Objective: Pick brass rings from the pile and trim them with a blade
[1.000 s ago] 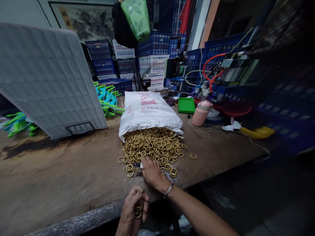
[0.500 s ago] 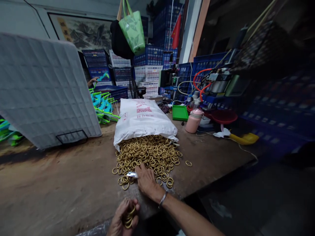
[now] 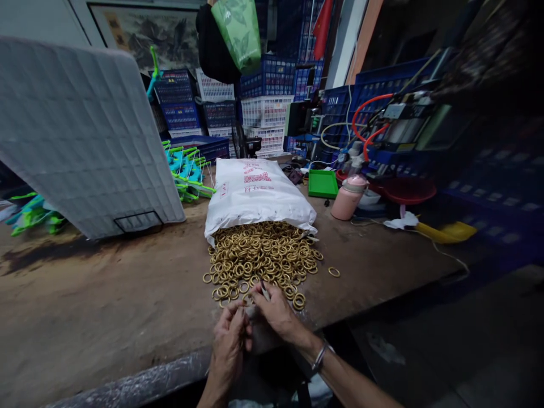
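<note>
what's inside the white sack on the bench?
Brass-coloured rings spill from the open mouth of the white sack onto the wooden bench, right in front of both hands. How far the rings fill the sack is hidden by its opaque cloth.

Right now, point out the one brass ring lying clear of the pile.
It is the lone ring on the bare workbench, to the right of the heap of rings spilling from the white sack. It touches no other ring.
</note>
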Demonstrator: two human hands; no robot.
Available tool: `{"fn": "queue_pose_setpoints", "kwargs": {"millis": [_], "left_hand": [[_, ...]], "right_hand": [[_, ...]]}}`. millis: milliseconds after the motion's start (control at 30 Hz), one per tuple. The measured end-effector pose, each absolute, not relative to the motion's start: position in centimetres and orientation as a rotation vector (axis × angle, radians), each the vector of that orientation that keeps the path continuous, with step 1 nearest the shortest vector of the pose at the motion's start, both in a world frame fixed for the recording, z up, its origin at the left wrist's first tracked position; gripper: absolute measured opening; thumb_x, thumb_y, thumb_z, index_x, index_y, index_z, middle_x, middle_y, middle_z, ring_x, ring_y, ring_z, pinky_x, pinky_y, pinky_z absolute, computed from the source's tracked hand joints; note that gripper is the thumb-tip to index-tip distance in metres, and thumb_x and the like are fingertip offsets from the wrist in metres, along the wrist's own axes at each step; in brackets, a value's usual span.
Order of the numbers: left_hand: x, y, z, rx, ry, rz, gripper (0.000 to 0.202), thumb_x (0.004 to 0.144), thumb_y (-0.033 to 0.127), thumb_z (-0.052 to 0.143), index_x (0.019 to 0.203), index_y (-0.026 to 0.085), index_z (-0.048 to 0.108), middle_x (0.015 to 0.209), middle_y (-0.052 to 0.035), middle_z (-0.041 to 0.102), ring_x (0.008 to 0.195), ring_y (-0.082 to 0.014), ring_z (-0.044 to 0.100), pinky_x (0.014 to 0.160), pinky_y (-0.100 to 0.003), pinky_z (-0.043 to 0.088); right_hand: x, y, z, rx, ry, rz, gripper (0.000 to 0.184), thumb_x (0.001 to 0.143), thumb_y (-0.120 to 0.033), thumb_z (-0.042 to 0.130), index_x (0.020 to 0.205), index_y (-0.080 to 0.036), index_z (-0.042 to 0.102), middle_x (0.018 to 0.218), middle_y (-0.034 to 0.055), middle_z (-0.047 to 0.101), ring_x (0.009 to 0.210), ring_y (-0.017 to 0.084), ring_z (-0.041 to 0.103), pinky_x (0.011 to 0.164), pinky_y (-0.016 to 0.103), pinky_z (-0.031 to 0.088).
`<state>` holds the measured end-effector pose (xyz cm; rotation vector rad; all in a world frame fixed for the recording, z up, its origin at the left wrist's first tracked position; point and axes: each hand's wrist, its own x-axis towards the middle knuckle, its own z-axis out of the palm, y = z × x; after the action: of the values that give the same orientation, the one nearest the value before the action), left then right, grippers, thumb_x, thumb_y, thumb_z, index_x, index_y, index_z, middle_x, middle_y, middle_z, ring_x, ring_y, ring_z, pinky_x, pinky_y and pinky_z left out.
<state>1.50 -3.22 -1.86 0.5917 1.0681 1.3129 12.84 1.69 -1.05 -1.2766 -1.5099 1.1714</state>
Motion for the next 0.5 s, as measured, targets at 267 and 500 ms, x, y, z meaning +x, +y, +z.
{"fn": "queue_pose_setpoints", "kwargs": {"millis": [267,500], "left_hand": [[1.7,-2.8,-2.1,0.859,1.367,1.239,0.037,0.065,0.051,0.062,0.071,0.016,0.057,0.044,0.0077,0.042,0.036,-0.0042,0.033,0.035,-0.015,0.026],[1.9,-3.1,-1.1,0.958,1.349,1.228,0.036,0.062,0.05,0.064,0.073,0.016,0.061,0.049,0.0055,0.047,0.039,-0.0057,0.037,0.038,-0.016,0.031]], "right_hand": [[13.5,0.7,-0.7,-1.246,-1.553,1.219,0.015,0.077,-0.029,0.046,0.072,-0.017,0.053,0.065,-0.0036,0.051,0.064,0.01,0.046,0.062,0.02,0.036],[13.5,0.5,0.1,-1.283,-1.617,1.236,0.025,0.081,-0.033,0.04,0.064,-0.016,0.047,0.057,-0.0046,0.044,0.056,0.008,0.042,0.054,0.019,0.033]]}}
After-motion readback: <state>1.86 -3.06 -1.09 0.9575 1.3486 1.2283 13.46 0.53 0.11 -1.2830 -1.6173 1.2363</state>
